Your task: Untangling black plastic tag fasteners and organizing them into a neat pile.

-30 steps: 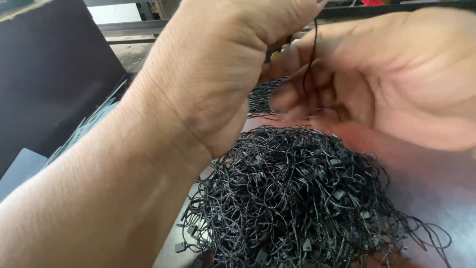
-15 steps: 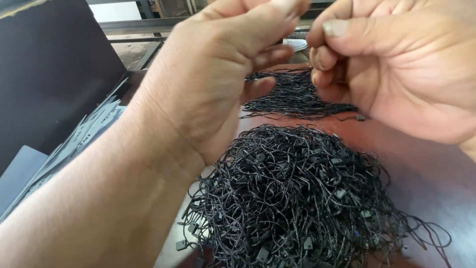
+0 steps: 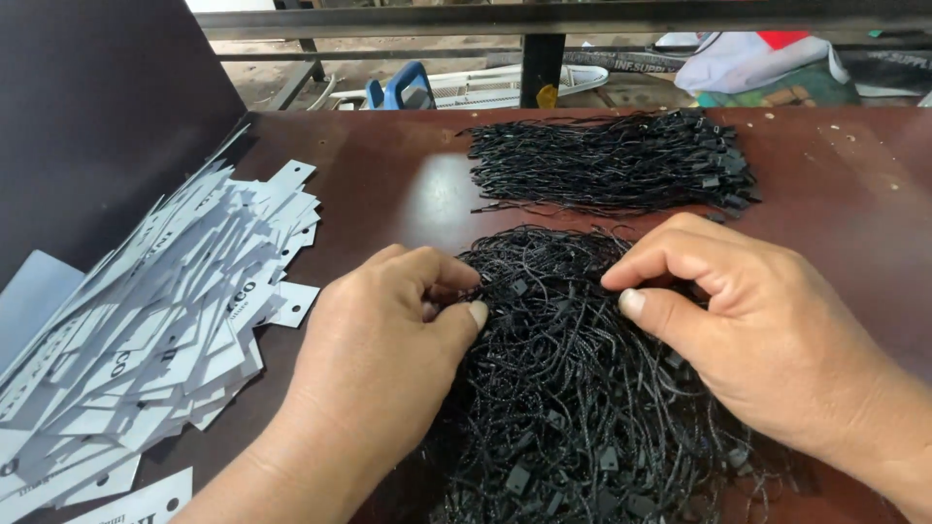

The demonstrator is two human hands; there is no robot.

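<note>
Gently does it: on the left of the brown bench (image 3: 388, 184) lies a heap of white paper tags (image 3: 165, 330), then the left hand (image 3: 383, 354), its fingers (image 3: 474, 312) pinching one black string out of the tangled string pile (image 3: 573, 388); it is best to pull just one loose, slowly; the right hand (image 3: 767, 335) pinches strings at the pile's top, and a tidy bundle of strings (image 3: 612, 160) lies behind

tags (image 3: 165, 320): white pile, left on surface (image 3: 388, 184) | neat cord bundle (image 3: 612, 160): far side | dark board (image 3: 97, 116): leaned at left | rail (image 3: 544, 19): behind
</note>
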